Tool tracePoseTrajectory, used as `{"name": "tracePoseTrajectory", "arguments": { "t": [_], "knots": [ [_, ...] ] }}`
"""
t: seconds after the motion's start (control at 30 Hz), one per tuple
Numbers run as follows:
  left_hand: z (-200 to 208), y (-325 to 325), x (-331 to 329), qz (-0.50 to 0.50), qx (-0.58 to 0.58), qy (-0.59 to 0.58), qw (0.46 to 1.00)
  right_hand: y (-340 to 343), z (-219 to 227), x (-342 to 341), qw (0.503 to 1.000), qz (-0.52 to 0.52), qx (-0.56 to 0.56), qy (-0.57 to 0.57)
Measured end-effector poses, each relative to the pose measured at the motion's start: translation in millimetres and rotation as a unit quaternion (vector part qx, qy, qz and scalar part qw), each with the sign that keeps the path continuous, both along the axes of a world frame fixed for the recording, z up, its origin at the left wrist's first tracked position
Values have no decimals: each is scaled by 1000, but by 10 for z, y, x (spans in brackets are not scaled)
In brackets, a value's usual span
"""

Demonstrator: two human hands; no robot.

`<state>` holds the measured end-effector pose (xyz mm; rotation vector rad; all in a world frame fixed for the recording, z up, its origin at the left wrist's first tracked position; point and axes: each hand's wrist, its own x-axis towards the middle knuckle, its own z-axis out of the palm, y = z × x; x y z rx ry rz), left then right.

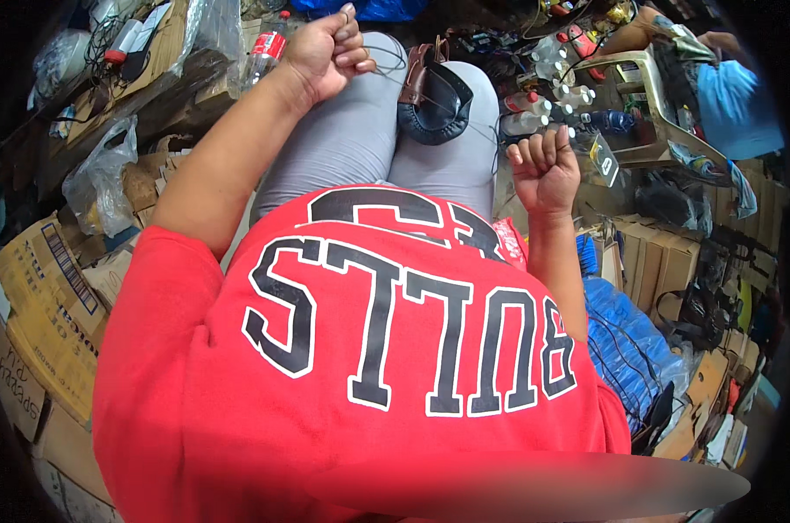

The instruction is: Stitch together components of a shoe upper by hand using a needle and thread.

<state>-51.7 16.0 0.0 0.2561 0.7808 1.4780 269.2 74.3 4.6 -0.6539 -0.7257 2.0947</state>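
Note:
A black shoe (436,109) with a brown leather part rests between my knees, on my grey trousers (325,144). My left hand (330,57) is raised above my left knee, its fingers closed on a thin dark thread (388,54) that loops toward the shoe. To the right of the shoe, my right hand (548,170) is held up with its fingers curled closed. A thin strand hangs close to those fingers and seems to be held in them, though the grip itself is partly hidden. Neither hand touches the shoe.
Several small bottles (534,109) stand beyond my right knee, near a pale plastic chair (643,96). Another person's arm (632,33) shows at upper right. A red-labelled bottle (269,45) is left of my knee. Cardboard (51,305) lies left, a blue plastic sheet (626,340) right.

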Motion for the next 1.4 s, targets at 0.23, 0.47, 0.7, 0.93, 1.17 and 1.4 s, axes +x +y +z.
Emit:
{"name": "tracePoseTrajectory", "arguments": {
  "t": [0.23, 0.47, 0.7, 0.93, 1.17, 1.4],
  "knots": [
    [156, -272, -881, -219, -96, 583, 777, 137, -84, 799, 856, 92, 168, -480],
    [279, -166, -842, -4, 110, 614, 782, 367, 359, 422, 804, 63, 376, -456],
    [-138, 392, 674, -171, 298, 669, 659, 253, 491, -612, 637, 331, 422, -554],
    [-243, 476, 833, -241, 290, 621, 687, 100, 347, -362, 640, 310, 455, -535],
    [-285, 557, 810, -277, 260, 611, 694, -111, 785, -31, 786, 172, 321, -500],
    [-117, 663, 647, -388, 233, 505, 735, -24, 545, -163, 693, 174, 463, -525]
  ]
}}
